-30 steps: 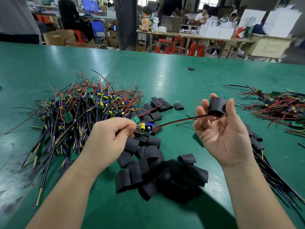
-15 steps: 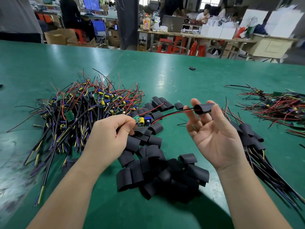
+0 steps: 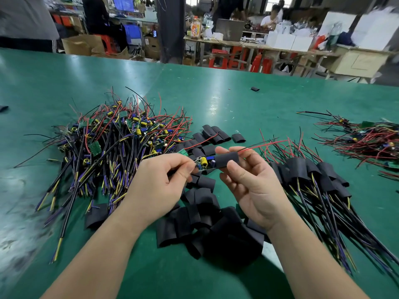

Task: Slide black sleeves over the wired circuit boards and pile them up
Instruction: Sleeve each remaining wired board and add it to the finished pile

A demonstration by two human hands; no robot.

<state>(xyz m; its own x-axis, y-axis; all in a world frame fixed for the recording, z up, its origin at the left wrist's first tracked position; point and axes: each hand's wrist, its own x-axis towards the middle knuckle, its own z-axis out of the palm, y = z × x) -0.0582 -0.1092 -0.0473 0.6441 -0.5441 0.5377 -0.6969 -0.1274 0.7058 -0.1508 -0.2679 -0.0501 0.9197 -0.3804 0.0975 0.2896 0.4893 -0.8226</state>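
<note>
- Green table fills the view; workshop bg behind it w/ benches, cardboard boxes, red stools and a few people, all blurry.
- Far L on the table: big tangle of bare wired boards, red, black and yellow-tipped leads sticking out every way.
- L hand is just R of that tangle, back of hand to the camera, fingers curled, thumb and forefinger pinching one circuit board by its L end. Board is up off the table btwn the two hands; yellow and blue caps show.
- Under and btwn the hands: heap of loose sleeves, flat black tubes lying on the table. More of them in a small row behind the hands.
- R hand, palm up, grips a black sleeve btwn thumb and fingertips. Sleeve's L mouth sits right at the board's R end, touching the blue cap; most of the board is outside it.
- Red and black leads come out of the sleeve's R end.
- R of the hand: sleeved pile, boards already covered, wires trailing to the lower R.
- Far R: second wire tangle, well apart.
- One stray sleeve far back, mid-table.
</note>
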